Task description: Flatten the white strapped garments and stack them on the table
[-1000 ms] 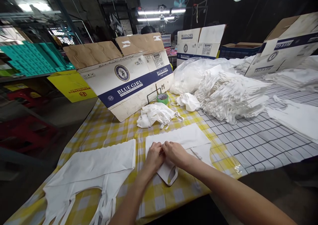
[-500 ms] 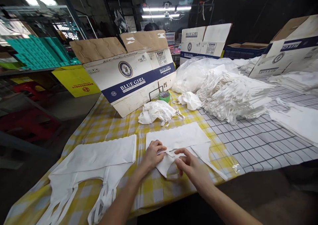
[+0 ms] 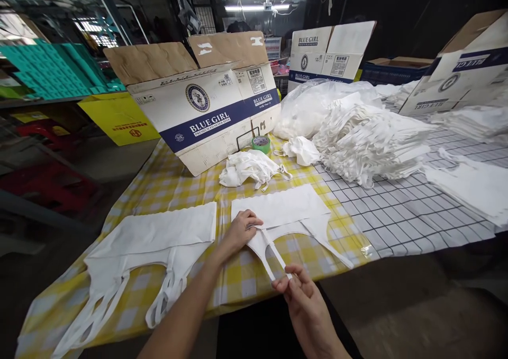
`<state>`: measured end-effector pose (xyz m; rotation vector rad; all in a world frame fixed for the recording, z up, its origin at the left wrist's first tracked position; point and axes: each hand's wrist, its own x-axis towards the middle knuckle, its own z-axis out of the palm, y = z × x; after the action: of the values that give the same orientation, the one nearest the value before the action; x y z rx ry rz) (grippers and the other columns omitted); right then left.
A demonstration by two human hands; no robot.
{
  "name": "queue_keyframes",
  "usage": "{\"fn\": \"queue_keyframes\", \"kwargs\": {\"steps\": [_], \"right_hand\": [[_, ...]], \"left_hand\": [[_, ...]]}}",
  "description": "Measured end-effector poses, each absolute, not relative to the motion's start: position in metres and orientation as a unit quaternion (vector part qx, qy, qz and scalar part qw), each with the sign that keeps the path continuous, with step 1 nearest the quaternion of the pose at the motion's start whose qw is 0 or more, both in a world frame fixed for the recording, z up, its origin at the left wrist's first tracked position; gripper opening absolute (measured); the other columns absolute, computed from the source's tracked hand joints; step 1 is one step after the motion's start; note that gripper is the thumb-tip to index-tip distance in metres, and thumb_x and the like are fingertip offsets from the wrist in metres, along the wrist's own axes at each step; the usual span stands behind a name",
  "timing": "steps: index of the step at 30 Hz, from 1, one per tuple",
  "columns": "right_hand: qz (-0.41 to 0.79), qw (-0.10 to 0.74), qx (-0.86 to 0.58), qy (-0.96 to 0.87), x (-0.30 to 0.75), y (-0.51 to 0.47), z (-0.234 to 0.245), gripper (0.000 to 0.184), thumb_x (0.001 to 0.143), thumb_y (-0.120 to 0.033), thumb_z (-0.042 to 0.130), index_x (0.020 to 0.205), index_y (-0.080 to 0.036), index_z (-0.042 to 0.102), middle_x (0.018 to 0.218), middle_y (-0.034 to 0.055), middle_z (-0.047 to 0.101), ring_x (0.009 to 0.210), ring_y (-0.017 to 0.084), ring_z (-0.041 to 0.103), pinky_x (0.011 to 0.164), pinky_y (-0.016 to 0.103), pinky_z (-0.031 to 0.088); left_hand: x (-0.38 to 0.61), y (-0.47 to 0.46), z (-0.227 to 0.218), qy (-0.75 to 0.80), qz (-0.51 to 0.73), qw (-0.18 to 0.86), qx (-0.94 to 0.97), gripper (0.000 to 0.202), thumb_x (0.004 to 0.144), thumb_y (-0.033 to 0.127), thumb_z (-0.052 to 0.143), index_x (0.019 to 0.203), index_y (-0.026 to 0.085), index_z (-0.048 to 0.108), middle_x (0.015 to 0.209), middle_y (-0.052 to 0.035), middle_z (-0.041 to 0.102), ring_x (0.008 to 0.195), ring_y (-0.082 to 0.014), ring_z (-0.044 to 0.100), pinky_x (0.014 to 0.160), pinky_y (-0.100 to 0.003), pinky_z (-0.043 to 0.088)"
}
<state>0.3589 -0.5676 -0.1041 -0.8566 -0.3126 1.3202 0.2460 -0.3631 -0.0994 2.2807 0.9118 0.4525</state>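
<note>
A white strappy top (image 3: pixel 283 206), like a camisole, lies flat on the yellow checked cloth in front of me. My left hand (image 3: pixel 243 229) is at its left side, fingers closed together on the fabric where a strap begins. My right hand (image 3: pixel 304 295) pinches the lower end of that white strap (image 3: pixel 273 250), which is pulled straight towards me past the table's edge. To the left lies a second white top (image 3: pixel 154 237) with its straps spread towards me. A small crumpled bunch of white garments (image 3: pixel 250 167) sits just beyond.
A large stack of white garments (image 3: pixel 369 142) is at the back right, by a clear plastic bag (image 3: pixel 317 110). A printed carton (image 3: pixel 214 110) and green tape roll (image 3: pixel 261 144) stand behind. The checked tablecloth (image 3: pixel 130 190) meets a black-lined white cloth (image 3: pixel 381 216).
My right hand has moved down towards me and now holds the strap, drawn out straight. My left hand stays on the top. The view has tilted slightly down.
</note>
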Motion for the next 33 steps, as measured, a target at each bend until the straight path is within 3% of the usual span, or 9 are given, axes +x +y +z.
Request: {"fn": "queue_keyframes", "kwargs": {"steps": [4, 8, 11, 15, 21, 24, 27, 30, 33], "right_hand": [[0.634, 0.683, -0.350, -0.098, 0.356, -0.569, -0.101, 0.047, 0.072, -0.037, 0.067, 0.113, -0.023, 0.050, 0.073, 0.0009, 0.059, 0.074, 0.018, 0.059, 0.075, 0.034, 0.047], [0.649, 0.658, -0.363, -0.122, 0.343, -0.580, -0.116, 0.056, 0.070, -0.039, 0.068, 0.120, -0.024, 0.050, 0.094, 0.0068, 0.061, 0.093, 0.022, 0.057, 0.073, 0.033, 0.048], [0.650, 0.626, -0.393, -0.176, 0.332, -0.591, -0.131, 0.052, 0.064, -0.047, 0.070, 0.109, -0.023, 0.061, 0.113, 0.0107, 0.059, 0.111, 0.028, 0.049, 0.084, 0.039, 0.045], [0.617, 0.602, -0.438, -0.258, 0.327, -0.599, -0.146, 0.043, 0.064, -0.055, 0.066, 0.095, -0.025, 0.067, 0.123, 0.0072, 0.054, 0.118, 0.029, 0.044, 0.094, 0.039, 0.038], [0.553, 0.545, -0.475, -0.413, 0.344, -0.605, -0.159, 0.036, 0.074, -0.050, 0.056, 0.101, -0.027, 0.064, 0.119, 0.0080, 0.054, 0.105, 0.026, 0.054, 0.078, 0.033, 0.045], [0.442, 0.510, -0.512, -0.531, 0.374, -0.597, -0.145, 0.025, 0.079, -0.034, 0.053, 0.102, -0.028, 0.061, 0.110, 0.0073, 0.058, 0.093, 0.022, 0.057, 0.071, 0.030, 0.046], [0.257, 0.432, -0.579, -0.642, 0.422, -0.565, -0.112, 0.024, 0.085, -0.020, 0.042, 0.103, -0.025, 0.057, 0.098, 0.0066, 0.059, 0.090, 0.019, 0.054, 0.078, 0.030, 0.042], [0.038, 0.276, -0.648, -0.709, 0.480, -0.506, -0.080, 0.023, 0.087, -0.016, 0.037, 0.097, -0.020, 0.057, 0.090, 0.0080, 0.059, 0.089, 0.021, 0.049, 0.077, 0.032, 0.039], [-0.121, 0.075, -0.634, -0.761, 0.535, -0.443, -0.067, 0.022, 0.087, -0.012, 0.035, 0.096, -0.013, 0.055, 0.098, 0.0130, 0.056, 0.092, 0.023, 0.047, 0.075, 0.035, 0.038]], "left_hand": [[0.246, -0.364, -0.099, 0.346, 0.174, 0.314, 0.867, 0.032, 0.072, 0.010, 0.047, 0.091, 0.023, 0.069, 0.093, -0.0025, 0.059, 0.093, -0.0188, 0.050, 0.089, -0.034, 0.040], [0.246, -0.366, -0.095, 0.344, 0.175, 0.318, 0.866, 0.036, 0.070, 0.008, 0.045, 0.092, 0.023, 0.069, 0.094, -0.0020, 0.059, 0.095, -0.0187, 0.049, 0.090, -0.034, 0.039], [0.246, -0.367, -0.094, 0.347, 0.164, 0.329, 0.863, 0.040, 0.067, 0.006, 0.044, 0.095, 0.023, 0.069, 0.095, -0.0024, 0.058, 0.095, -0.0194, 0.049, 0.091, -0.035, 0.039], [0.245, -0.368, -0.093, 0.347, 0.158, 0.338, 0.861, 0.045, 0.065, 0.006, 0.044, 0.098, 0.024, 0.068, 0.097, -0.0026, 0.058, 0.096, -0.0194, 0.048, 0.092, -0.035, 0.039], [0.238, -0.367, -0.087, 0.332, 0.149, 0.368, 0.856, 0.047, 0.063, 0.004, 0.042, 0.098, 0.023, 0.067, 0.104, -0.0035, 0.058, 0.100, -0.0186, 0.051, 0.094, -0.033, 0.038], [0.234, -0.361, -0.083, 0.318, 0.136, 0.410, 0.844, 0.039, 0.070, 0.010, 0.044, 0.099, 0.022, 0.066, 0.108, -0.0040, 0.059, 0.102, -0.0191, 0.053, 0.094, -0.032, 0.039], [0.232, -0.346, -0.086, 0.353, 0.125, 0.404, 0.835, 0.033, 0.078, 0.025, 0.044, 0.106, 0.023, 0.062, 0.110, -0.0036, 0.060, 0.100, -0.0198, 0.056, 0.090, -0.032, 0.042], [0.233, -0.320, -0.099, 0.432, 0.177, 0.285, 0.837, 0.038, 0.078, 0.032, 0.044, 0.112, 0.023, 0.057, 0.116, -0.0038, 0.056, 0.106, -0.0225, 0.052, 0.092, -0.035, 0.040], [0.237, -0.291, -0.115, 0.496, 0.192, 0.133, 0.836, 0.041, 0.079, 0.037, 0.042, 0.113, 0.019, 0.053, 0.116, -0.0086, 0.055, 0.107, -0.0277, 0.049, 0.093, -0.042, 0.036]]}}
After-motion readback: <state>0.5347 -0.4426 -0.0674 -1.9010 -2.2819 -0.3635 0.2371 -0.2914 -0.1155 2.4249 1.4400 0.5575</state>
